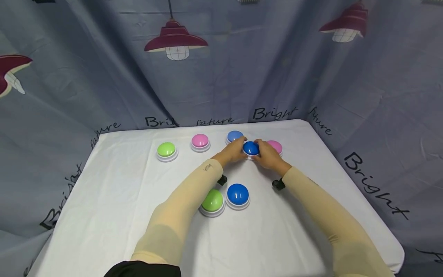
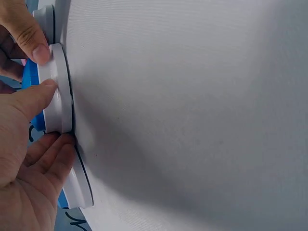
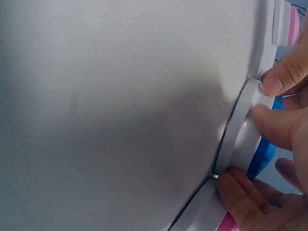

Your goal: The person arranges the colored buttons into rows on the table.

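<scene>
A dark blue dome push button [image 1: 251, 147] on a white round base sits toward the back of the table, between my two hands. My left hand [image 1: 234, 151] grips its left side, with the thumb [image 2: 42, 92] on the white base. From the other side my right hand [image 1: 269, 154] holds the same base, its thumb [image 3: 264, 118] pressed to the rim. A lighter blue button [image 1: 235, 135] stands just behind the left hand. The pink button [image 1: 275, 146] beside the right hand is partly hidden by it.
Another pink button [image 1: 200, 141] and a green button [image 1: 166, 149] stand at the back left. Nearer me, a second green button [image 1: 212, 200], partly covered by the left sleeve, sits beside a dark blue button [image 1: 237, 194]. A white cloth [image 1: 121, 200] covers the table.
</scene>
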A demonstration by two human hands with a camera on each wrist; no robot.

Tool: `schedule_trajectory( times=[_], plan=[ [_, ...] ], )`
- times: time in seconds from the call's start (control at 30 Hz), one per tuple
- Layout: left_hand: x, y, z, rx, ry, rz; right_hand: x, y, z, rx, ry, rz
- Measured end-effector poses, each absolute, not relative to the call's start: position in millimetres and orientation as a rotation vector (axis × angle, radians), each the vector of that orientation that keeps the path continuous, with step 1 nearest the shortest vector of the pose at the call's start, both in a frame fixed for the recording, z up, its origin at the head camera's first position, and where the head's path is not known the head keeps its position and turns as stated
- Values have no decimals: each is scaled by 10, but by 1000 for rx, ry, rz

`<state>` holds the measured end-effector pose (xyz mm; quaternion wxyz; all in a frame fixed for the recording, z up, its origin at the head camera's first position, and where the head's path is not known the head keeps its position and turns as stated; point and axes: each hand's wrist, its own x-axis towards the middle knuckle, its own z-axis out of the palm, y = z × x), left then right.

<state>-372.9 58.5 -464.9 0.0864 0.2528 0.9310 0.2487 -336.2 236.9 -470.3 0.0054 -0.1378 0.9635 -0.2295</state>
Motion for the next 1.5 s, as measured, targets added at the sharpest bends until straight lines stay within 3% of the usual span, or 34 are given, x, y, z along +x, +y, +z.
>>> schedule_trajectory(
  times=[0.7,1.17,1.5],
  plan=[
    [-3586,437,-4613,944,2729,810,-3073,2469,-4610,-507,3009,-844],
    [-3166,450,-4452,1259,2562,649,-2533,2730,-4685,-693,3018,-870],
    [-2876,420,-4458,1259,2479,618,-2208,2787,-4732,-738,3014,-836]
  ],
)
